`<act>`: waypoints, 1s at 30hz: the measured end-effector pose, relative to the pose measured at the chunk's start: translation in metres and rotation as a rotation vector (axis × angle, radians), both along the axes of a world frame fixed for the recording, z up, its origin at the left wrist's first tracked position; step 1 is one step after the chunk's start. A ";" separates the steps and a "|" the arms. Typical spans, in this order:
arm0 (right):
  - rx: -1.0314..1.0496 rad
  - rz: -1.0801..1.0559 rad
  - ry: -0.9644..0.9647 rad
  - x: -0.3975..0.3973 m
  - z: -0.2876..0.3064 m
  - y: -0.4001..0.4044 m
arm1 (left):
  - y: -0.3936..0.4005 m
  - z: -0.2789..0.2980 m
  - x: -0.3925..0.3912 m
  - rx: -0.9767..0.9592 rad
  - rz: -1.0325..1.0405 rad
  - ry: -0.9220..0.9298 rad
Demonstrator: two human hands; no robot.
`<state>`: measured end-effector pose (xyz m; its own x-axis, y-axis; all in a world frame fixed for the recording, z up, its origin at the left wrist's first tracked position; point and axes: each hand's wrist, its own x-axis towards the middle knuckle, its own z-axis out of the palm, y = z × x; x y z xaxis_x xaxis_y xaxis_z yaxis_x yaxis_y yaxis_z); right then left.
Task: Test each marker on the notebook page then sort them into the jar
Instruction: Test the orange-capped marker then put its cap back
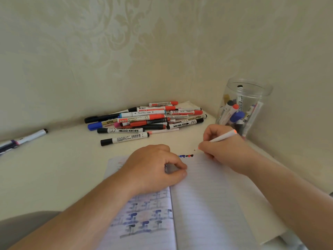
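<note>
Right hand [223,147]: fingers curled, pinching a slim white marker [224,137] low on the barrel, near the orange tip; its tail points up and back toward the jar [243,107]. We read the tip as just at the top edge of the right notebook page [201,192], beside a short row of blue, red and black test dots [186,156]. Left hand [153,166]: fingers curled, thumb and forefinger nipping something small and grey, likely the cap, though we cannot tell for sure; the hand rests on the notebook's top edge near the spine and pins it. The marker looks light, stiff, smooth plastic, so we judge a low pinch right for dotting, a mid-barrel hold better for dropping it in. The clear jar stands in the far right corner of the desk [54,168], mouth open, already holding several markers; it seems light and could tip if knocked. A pile of untested markers [144,120] lies along the back edge, round barrels prone to rolling. A few more pens [21,139] lie at the left edge.
</note>
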<state>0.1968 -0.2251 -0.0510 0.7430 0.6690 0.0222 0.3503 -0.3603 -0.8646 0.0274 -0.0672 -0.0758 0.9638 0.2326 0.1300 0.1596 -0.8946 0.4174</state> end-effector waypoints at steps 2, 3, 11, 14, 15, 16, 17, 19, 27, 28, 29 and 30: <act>0.018 -0.016 -0.014 -0.002 -0.003 0.004 | 0.000 0.000 0.001 -0.003 0.000 0.016; 0.040 -0.041 -0.007 -0.003 -0.005 0.004 | 0.001 -0.001 0.001 -0.009 0.001 0.022; 0.037 -0.066 0.049 -0.001 -0.006 0.004 | -0.001 0.003 0.004 0.098 -0.018 0.121; 0.034 -0.066 0.041 -0.001 -0.006 0.003 | -0.003 0.005 0.008 0.127 -0.012 0.142; 0.030 -0.060 0.032 -0.002 -0.007 0.003 | -0.003 0.005 0.009 0.125 -0.007 0.144; 0.022 -0.052 0.018 -0.002 -0.007 0.004 | -0.002 0.004 0.009 0.123 -0.003 0.145; 0.008 -0.046 -0.002 -0.003 -0.008 0.004 | -0.002 0.004 0.009 0.122 -0.001 0.146; -0.016 -0.048 -0.040 -0.003 -0.009 0.005 | -0.002 0.004 0.008 0.124 -0.001 0.147; 0.008 -0.039 -0.022 -0.004 -0.008 0.004 | -0.002 0.003 0.008 0.125 0.001 0.144; -0.002 -0.037 -0.037 -0.004 -0.009 0.004 | -0.002 0.003 0.008 0.125 0.001 0.142; -0.009 -0.039 -0.048 -0.004 -0.009 0.004 | -0.002 0.003 0.008 0.126 0.001 0.139; -0.007 -0.043 -0.053 -0.004 -0.009 0.005 | -0.002 0.003 0.008 0.127 0.002 0.137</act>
